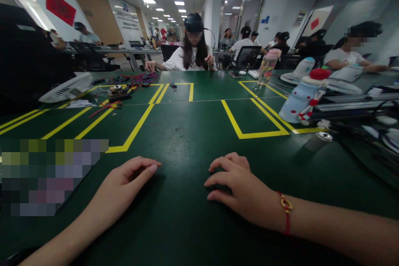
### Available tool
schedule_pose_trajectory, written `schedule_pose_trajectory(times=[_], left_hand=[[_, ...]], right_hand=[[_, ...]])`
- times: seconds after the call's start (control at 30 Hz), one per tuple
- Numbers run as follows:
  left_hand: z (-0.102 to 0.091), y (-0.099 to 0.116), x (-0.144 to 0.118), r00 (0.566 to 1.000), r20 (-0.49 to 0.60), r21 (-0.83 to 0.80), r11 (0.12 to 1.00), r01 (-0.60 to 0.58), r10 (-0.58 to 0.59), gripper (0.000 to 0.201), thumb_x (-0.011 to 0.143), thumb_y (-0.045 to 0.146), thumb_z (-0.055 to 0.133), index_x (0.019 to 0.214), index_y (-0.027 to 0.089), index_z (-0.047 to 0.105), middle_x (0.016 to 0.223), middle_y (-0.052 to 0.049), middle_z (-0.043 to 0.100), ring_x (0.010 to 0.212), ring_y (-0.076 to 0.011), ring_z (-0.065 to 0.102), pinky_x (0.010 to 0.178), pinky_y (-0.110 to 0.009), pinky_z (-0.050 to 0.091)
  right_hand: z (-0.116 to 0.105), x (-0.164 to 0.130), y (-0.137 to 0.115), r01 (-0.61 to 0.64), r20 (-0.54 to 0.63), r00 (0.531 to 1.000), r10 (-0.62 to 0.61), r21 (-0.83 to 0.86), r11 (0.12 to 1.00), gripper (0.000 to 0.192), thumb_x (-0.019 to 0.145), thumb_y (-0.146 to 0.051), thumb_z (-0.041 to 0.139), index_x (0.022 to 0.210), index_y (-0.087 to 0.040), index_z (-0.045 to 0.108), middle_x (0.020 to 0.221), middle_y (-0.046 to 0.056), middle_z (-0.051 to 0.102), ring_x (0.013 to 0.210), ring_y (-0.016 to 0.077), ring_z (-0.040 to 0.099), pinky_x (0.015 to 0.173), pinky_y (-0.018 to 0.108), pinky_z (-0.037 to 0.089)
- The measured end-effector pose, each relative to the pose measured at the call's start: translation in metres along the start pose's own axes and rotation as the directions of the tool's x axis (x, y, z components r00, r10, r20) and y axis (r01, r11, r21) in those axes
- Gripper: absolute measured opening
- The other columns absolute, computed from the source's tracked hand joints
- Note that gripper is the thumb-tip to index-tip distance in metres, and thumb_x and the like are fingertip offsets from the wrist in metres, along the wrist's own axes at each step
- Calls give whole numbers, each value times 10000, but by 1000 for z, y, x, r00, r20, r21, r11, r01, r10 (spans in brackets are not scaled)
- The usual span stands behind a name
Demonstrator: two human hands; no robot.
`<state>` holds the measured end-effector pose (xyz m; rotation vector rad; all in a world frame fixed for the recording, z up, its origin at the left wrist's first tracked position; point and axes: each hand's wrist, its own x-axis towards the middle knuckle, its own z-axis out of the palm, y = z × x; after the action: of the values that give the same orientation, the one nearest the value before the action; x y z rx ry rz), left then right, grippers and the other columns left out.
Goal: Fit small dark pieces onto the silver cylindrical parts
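Note:
My left hand rests over the green tabletop, left of the middle. Its thumb tip meets the fingers in a loose pinch, and nothing shows between them. Across from it, my right hand is open, with curled fingers spread apart and pointing left, and holds nothing. A red cord bracelet with a gold ring circles the right wrist. Nearest to my right hand stands a can, farther off to the right. A blurred-out flat item lies left of my left hand.
Yellow tape marks rectangles on the table. Bundled coloured wires and a white fan lie at the far left. A blue bottle with a red top and a pink-lidded bottle stand at right. A person sits opposite.

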<state>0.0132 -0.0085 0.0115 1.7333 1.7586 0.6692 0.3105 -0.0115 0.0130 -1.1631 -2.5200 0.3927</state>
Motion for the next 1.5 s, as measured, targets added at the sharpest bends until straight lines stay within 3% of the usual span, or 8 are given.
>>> schedule_pose_trajectory(times=[0.1,0.27,0.47,0.63,0.97,1.17,1.37,1.5], left_hand=[[0,0,-1,1000,3,7,1000,-12,12,342,848,558,548,979,283,703,964,-4,721,885,-225,651,766,-305,464],[1,0,0,1000,6,-2,1000,11,-11,364,845,575,535,971,277,702,914,-5,721,839,-225,650,734,-307,465],[0,-3,0,999,11,-22,999,43,-43,357,840,583,544,978,289,693,923,9,712,809,-206,641,712,-289,454],[-3,-6,-2,996,54,-32,997,73,-72,364,848,592,533,1006,297,676,889,17,692,812,-203,631,703,-281,442],[-2,-5,-3,996,50,-28,997,77,-75,369,842,592,538,1009,294,674,870,15,682,811,-207,623,704,-284,438],[-4,-4,-3,995,61,-17,997,74,-73,377,843,591,531,1021,290,672,911,9,691,842,-217,629,731,-295,443],[-2,-3,-3,996,51,-19,997,73,-72,385,839,606,528,998,286,671,922,8,683,861,-221,625,746,-303,435],[-2,-3,-2,996,53,-14,997,75,-74,383,843,600,528,1014,287,667,926,3,682,865,-223,623,755,-312,437]], right_hand=[[-15,0,20,-47,-80,996,39,-99,994,250,899,-475,515,931,-321,709,1002,-7,661,950,162,563,847,355,431],[-93,-45,103,-331,-376,900,221,-260,907,319,913,-425,481,963,-188,689,1012,94,671,944,225,582,854,405,414],[-147,-96,170,-695,-347,714,608,-458,555,371,913,-419,463,992,-164,721,997,136,697,877,195,620,777,358,407],[-152,-103,175,-766,-342,631,697,-416,490,431,895,-497,478,1041,-181,732,1046,119,702,939,191,627,757,349,398],[-161,-112,177,-792,-373,605,704,-375,482,465,865,-548,499,1019,-187,749,1032,112,707,902,201,634,766,367,386],[-162,-114,189,-764,-302,635,711,-382,520,534,839,-613,474,1052,-205,746,1087,93,701,974,232,631,805,365,415],[-164,-112,193,-822,-322,546,774,-382,422,499,797,-624,522,1028,-227,717,1013,73,711,854,232,634,762,348,446],[-166,-110,189,-810,-272,574,773,-333,484,421,811,-544,554,1042,-230,712,1048,81,703,853,211,637,762,333,438]])
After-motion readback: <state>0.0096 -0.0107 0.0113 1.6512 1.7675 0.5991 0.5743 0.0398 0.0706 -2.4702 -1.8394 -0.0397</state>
